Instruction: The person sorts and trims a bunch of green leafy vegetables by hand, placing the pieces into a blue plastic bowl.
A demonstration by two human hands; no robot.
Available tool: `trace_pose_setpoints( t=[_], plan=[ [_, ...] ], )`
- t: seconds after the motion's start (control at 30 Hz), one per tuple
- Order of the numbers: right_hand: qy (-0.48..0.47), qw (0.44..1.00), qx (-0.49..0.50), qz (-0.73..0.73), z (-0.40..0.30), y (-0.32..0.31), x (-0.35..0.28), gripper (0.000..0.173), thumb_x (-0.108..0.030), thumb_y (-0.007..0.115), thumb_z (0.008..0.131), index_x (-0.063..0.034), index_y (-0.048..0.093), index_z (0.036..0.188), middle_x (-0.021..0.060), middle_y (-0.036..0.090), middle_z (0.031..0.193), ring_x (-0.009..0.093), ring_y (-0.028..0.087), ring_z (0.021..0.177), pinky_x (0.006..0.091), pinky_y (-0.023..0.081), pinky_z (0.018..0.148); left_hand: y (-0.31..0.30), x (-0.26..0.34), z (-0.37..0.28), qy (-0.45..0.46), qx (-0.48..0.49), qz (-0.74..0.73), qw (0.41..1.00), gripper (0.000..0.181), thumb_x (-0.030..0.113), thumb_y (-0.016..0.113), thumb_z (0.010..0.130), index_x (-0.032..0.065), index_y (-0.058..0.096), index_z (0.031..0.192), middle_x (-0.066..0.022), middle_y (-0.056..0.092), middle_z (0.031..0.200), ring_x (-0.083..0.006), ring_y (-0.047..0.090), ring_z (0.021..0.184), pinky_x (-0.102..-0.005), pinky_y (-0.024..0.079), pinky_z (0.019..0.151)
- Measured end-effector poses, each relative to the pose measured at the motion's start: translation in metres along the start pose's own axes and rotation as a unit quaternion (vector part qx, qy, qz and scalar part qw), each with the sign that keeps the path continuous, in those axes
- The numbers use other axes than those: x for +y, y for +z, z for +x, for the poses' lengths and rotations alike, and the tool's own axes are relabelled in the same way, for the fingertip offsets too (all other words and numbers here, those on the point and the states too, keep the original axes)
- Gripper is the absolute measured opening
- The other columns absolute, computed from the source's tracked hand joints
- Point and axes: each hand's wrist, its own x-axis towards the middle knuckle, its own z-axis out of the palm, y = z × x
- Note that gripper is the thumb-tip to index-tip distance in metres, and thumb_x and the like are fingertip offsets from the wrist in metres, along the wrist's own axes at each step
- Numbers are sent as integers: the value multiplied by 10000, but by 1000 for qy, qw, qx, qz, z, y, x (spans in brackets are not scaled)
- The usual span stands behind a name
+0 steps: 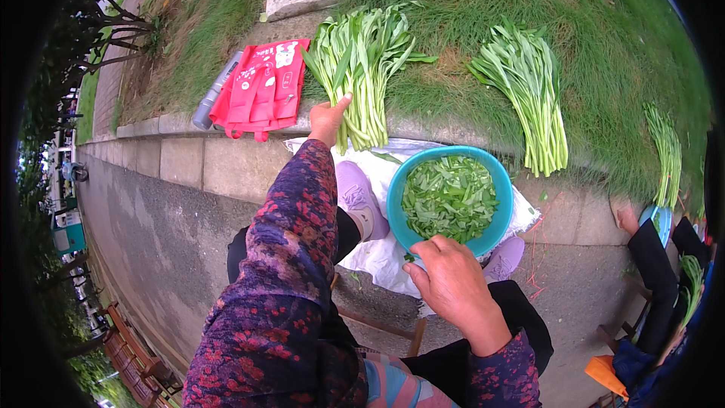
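My left hand [327, 122] is at the left side of a bunch of long-stemmed leafy greens, likely water spinach [368, 68], its thumb against the stems and its fingers partly hidden. The bunch lies across the kerb, leaves towards the grass. Over the near rim of a turquoise plastic basin [395, 221], my right hand [453, 286] is curled, thumb close to the fingers. Something pale with a green scrap shows beside the thumb; I cannot tell what it is. Cut greens [450, 198] fill much of the basin, which stands between my feet.
A white woven sack [376, 266] lies under the basin. Left of the bunch are a red bag [263, 88] and a grey bottle [218, 90]. Another bunch of greens [527, 96] rests on the grass to the right. Beyond it, at the right rim, sits another person [651, 277] with a blue basin [657, 224].
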Motion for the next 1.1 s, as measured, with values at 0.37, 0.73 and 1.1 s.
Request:
trace_pose_setpoints(
  t=[0.37, 0.73, 1.1],
  plan=[
    [10, 1000, 5, -7, -4, -1, 3, 194, -182, 660, 790, -10, 591, 846, 140, 569, 835, 313, 580, 847, 424, 442, 741, 14, 44, -56, -56, -59, 44, 996, 467, 135, 827, 672, -121, 585, 980, -185, 656, 924, -261, 657, 757, -372, 533, 641],
    [-8, 1000, 27, -11, -10, -2, 1, 197, -194, 650, 798, -12, 592, 845, 138, 579, 835, 308, 583, 840, 422, 444, 723, 1, 61, -40, -60, -24, 63, 996, 163, 60, 617, 784, -83, 577, 853, -108, 578, 671, -195, 565, 524, -355, 428, 416],
    [2, 1000, 7, -17, -16, -1, 4, 200, -186, 656, 794, -15, 606, 885, 152, 581, 845, 330, 583, 835, 424, 455, 726, 22, 34, -33, -42, 44, 169, 984, 248, 1, 786, 674, -67, 601, 825, -110, 624, 710, -200, 574, 526, -351, 465, 449]
  ],
)
